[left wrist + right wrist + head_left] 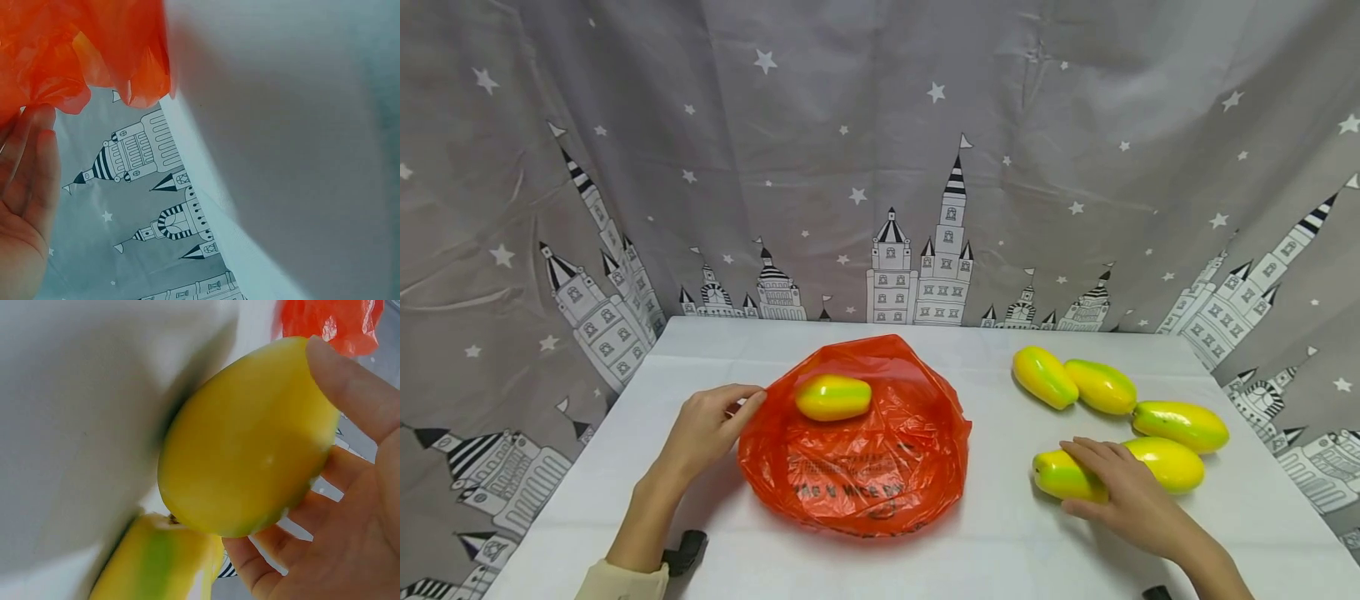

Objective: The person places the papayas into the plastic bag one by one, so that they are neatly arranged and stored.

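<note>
A red plastic bag [917, 425] lies spread open on the white table, with one yellow-green papaya [833, 397] inside near its back left. At the bag's left rim, my left hand [707, 425] pinches the edge between thumb and fingers; the left wrist view shows its fingertips at the thin red plastic [59, 87]. On the right, my right hand [1123, 492] grips another papaya [250, 444], thumb on one side and fingers round the other. In the head view the hand covers part of that fruit.
Beside the right hand lies another papaya [1168, 465], with more behind it: one at the right [1180, 425], and a papaya [1101, 386] close to a further papaya [1045, 377]. A grey curtain [820, 167] printed with castles hangs behind the table [1000, 542].
</note>
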Motion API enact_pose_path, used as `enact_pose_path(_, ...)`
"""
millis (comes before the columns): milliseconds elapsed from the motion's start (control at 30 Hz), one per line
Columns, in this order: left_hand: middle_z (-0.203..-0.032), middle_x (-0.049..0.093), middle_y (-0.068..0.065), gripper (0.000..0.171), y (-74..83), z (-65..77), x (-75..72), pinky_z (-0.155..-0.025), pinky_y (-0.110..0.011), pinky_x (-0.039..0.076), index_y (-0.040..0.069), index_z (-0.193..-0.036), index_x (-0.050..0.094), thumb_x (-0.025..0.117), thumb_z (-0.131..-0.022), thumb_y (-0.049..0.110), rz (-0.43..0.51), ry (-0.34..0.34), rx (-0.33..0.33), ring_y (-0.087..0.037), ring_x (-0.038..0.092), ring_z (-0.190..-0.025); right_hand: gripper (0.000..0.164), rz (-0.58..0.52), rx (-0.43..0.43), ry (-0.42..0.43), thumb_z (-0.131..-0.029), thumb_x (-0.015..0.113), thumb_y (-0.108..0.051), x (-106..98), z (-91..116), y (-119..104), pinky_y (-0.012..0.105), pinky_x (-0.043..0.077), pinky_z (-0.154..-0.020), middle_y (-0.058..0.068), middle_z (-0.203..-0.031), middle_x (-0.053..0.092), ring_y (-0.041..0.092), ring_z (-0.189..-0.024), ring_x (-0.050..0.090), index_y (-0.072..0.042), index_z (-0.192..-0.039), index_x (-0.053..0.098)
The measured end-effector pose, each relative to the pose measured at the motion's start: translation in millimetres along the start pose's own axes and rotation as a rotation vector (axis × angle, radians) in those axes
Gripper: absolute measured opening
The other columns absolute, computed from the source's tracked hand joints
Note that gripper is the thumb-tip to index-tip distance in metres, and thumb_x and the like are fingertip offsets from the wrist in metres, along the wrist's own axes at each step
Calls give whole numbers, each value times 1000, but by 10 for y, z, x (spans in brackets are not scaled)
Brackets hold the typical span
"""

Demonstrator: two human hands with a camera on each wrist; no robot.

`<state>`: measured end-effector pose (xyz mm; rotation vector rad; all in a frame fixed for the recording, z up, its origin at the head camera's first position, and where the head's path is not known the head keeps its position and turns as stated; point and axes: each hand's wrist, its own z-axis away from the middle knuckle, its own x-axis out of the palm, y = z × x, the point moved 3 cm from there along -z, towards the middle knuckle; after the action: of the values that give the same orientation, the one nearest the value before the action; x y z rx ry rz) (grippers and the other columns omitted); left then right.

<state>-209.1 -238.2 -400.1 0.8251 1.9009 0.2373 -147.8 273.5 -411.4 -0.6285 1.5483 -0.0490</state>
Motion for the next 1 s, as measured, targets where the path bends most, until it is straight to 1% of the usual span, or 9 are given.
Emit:
enact_pose_path(167,-96,73,-13,15,-7,2,7,-66,-42,59,1,-102,75,68,-93,11,-1,-2,3,-27,70,-79,71,-5,-8,8,-81,79,-43,22,7,4,65,35,-97,17,-132,58,42,-119,50,-5,-136,56)
enact_pose_path(400,-96,73,-13,15,-7,1,7,-67,-42,59,1,-102,75,67,-94,12,-5,-8,-4,-26,69,-79,71,15,-10,23,-82,78,-44,24,-1,-3,63,38,-95,16,-130,59,41,-117,51,-5,-136,56)
enact_pose_path(533,-96,73,-11,14,-2,3,7,-67,-42,59,2,-102,75,68,-93,12,-4,-2,1,-25,69,-79,72,10,35,23,-80,80,-43,25,-5,-5,62,41,-93,15,-128,60,39,-115,52,-4,-135,55)
enact_pose_path(633,-96,73,-10,14,1,4,8,-67,-42,59,3,-101,76,68,-93,11,-4,5,8,-25,69,-79,72,7,83,19,-78,82,-43,28,-7,-8,58,44,-89,13,-122,62,36,-109,54,-4,-131,55)
enact_pose_path(700,-96,73,-10,13,2,4,9,-67,-42,59,3,-101,76,68,-93,11,-4,7,10,-25,69,-79,70,12,97,22,-77,83,-43,29,-12,-12,55,45,-87,11,-118,63,32,-105,55,-4,-128,55)
enact_pose_path(800,-96,73,-10,14,3,6,8,-67,-43,59,3,-101,76,68,-93,11,-4,5,8,-25,69,-80,68,8,79,46,-76,84,-40,32,-20,-20,53,45,-87,10,-118,63,31,-105,55,-3,-126,57)
enact_pose_path(1000,-96,73,-11,14,-2,7,12,-67,-43,59,2,-101,75,68,-93,11,-2,4,4,-26,70,-80,65,-34,32,92,-77,85,-33,55,-18,-33,58,40,-95,13,-122,62,38,-114,52,-1,-126,59)
